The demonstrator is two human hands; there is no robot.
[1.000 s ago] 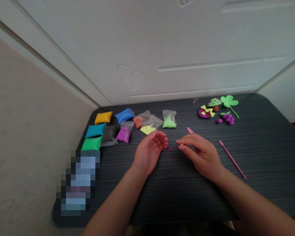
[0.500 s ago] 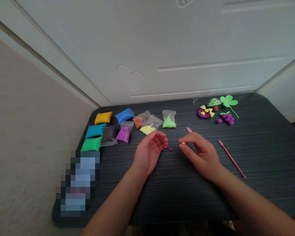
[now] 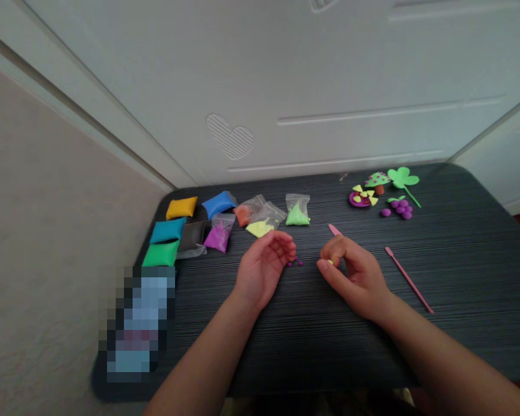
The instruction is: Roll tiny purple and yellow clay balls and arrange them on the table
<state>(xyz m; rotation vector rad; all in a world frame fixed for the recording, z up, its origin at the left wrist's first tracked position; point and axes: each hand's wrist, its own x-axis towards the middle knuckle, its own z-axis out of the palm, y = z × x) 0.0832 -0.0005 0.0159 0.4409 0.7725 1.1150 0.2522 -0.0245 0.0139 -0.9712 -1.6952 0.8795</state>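
Note:
Between the thumb and curled fingers of my right hand (image 3: 353,274) is a small piece of yellow clay (image 3: 330,262), mostly covered. My left hand (image 3: 264,268) rests on its side on the table, palm turned inward, fingers loosely curved and holding nothing. Beside its fingertips lie a few tiny purple clay balls (image 3: 300,263). A pink modelling tool (image 3: 334,229) shows partly behind my right hand, and a second, longer pink tool (image 3: 409,280) lies to its right. Just beyond my left hand is an open bag of yellow clay (image 3: 260,228).
Clay packets, among them a blue one (image 3: 219,204) and a purple one (image 3: 219,234), lie at the left of the dark table (image 3: 312,346). Finished pieces sit back right: a clover (image 3: 402,178), a mushroom (image 3: 378,182), grapes (image 3: 401,209) and a purple dish (image 3: 359,200). A white panel stands behind.
The fingers of my right hand have curled in, with the thumb pressed closer against them around the yellow clay. My left hand has kept its place.

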